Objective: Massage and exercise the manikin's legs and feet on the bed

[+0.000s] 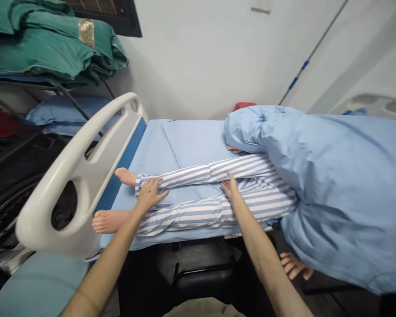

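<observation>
On the bed lies a figure that looks like a nursing manikin, in blue-and-white striped trousers (191, 213). My left hand (149, 193) rests with spread fingers at the lower end of the far trouser leg (188, 175), near the bare far foot (127, 177). Between the two legs, my right hand (230, 187) touches the far leg around the knee, thumb apart and the other fingers partly hidden at its edge. The near foot (110, 221) lies beside my left forearm. A light blue quilt (336, 176) covers the upper body.
A white footboard (81, 176) stands at the bed's left end. Beyond it are folded green bedding (59, 48) on a rack and a dark wheelchair wheel (6, 211). One manikin hand (295, 265) hangs over the near edge. A black chair (204, 279) is below me.
</observation>
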A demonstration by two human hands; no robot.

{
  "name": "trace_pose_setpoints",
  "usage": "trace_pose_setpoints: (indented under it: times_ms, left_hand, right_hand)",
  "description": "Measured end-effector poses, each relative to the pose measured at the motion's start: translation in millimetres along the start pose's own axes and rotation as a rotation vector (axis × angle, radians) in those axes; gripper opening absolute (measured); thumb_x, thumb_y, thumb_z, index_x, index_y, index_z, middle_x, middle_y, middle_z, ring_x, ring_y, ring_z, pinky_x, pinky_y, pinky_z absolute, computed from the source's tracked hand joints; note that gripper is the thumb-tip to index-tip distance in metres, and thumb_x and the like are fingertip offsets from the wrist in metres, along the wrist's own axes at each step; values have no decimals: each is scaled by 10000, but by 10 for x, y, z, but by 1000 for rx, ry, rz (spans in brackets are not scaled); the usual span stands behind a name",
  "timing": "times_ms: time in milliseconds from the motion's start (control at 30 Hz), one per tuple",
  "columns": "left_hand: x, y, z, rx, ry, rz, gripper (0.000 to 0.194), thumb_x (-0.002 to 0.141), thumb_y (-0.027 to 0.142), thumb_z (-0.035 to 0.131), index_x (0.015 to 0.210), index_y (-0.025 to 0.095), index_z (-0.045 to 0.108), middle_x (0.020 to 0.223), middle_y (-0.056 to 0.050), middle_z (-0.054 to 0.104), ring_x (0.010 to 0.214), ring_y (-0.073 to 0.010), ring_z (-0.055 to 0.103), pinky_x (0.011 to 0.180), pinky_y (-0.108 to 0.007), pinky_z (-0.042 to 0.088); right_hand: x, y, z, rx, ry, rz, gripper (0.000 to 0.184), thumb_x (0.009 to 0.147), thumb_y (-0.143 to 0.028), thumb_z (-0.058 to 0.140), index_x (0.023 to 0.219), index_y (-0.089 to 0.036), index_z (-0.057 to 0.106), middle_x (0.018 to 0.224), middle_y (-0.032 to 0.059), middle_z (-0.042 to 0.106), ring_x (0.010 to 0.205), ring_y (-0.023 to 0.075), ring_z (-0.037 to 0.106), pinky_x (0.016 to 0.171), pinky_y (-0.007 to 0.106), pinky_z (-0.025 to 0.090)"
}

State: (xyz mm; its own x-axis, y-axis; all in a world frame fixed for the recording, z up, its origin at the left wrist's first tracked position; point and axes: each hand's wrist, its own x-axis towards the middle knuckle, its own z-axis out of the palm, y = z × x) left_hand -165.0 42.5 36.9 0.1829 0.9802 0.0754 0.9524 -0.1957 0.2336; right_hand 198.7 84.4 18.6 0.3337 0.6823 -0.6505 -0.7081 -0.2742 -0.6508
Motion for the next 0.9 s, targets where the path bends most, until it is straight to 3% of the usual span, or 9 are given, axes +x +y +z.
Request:
trace_pose_setpoints:
  times_ms: [67, 167, 267, 400, 500, 667, 900]
  left_hand:
    - [-395, 0, 56, -113, -127, 55, 546, 855, 544, 501, 1296, 225, 541, 1331, -80, 613, 1249, -269, 545, 1072, -368, 406]
    - [-819, -58, 141, 5, -245, 145, 604, 774, 518, 598, 1302, 228, 558, 1359, -108, 610, 1256, -307, 554, 1077, -401, 404]
    - [-914, -20, 144, 233, -249, 162, 481, 779, 314, 573, 1244, 197, 610, 1285, -169, 650, 1212, -343, 583, 1041, -455, 408]
    - [-831, 153, 28, 372, -279, 130, 402, 785, 161, 476, 1147, 180, 649, 1169, -162, 700, 1101, -339, 634, 928, -456, 441]
    - [-861, 235, -99, 370, -259, 131, 374, 786, 170, 476, 1113, 194, 656, 1158, -153, 707, 1099, -340, 632, 909, -455, 433]
    - [-1007, 318, -357, 396, -174, 155, 369, 771, 147, 447, 1060, 184, 673, 1092, -150, 721, 1068, -342, 642, 895, -456, 426]
    - [-960, 361, -587, 395, -94, 149, 390, 696, 166, 481, 1013, 239, 696, 1071, -133, 730, 1078, -383, 640, 902, -499, 423]
  right_hand:
    - [-284, 9, -224, 74, -96, -23, 44, 841, -220, 588, 879, -201, 596, 763, 6, 695, 708, 131, 671, 620, 209, 543]
    - [-748, 139, -665, 174, -328, -14, 105, 809, -192, 605, 905, -163, 637, 885, 89, 739, 819, 177, 717, 695, 261, 582]
    - [-1131, 428, -1129, 120, -424, 34, 132, 798, -182, 614, 901, -122, 671, 858, 114, 748, 759, 181, 724, 678, 262, 583]
    - [-1342, 843, -1554, -30, -338, 201, 59, 824, -199, 609, 804, -159, 647, 759, 72, 733, 688, 179, 721, 601, 267, 575]
    - [-1309, 933, -1624, -6, -240, 245, 90, 832, -283, 637, 797, -208, 602, 728, 17, 696, 651, 184, 715, 564, 298, 573]
    - [-1189, 658, -1507, 69, -267, 159, 251, 798, -418, 649, 945, -223, 587, 787, 10, 673, 656, 201, 707, 598, 356, 583]
    - [-1196, 391, -1380, 458, -232, 11, 158, 825, -340, 577, 946, -250, 624, 846, 4, 737, 759, 200, 706, 682, 352, 600]
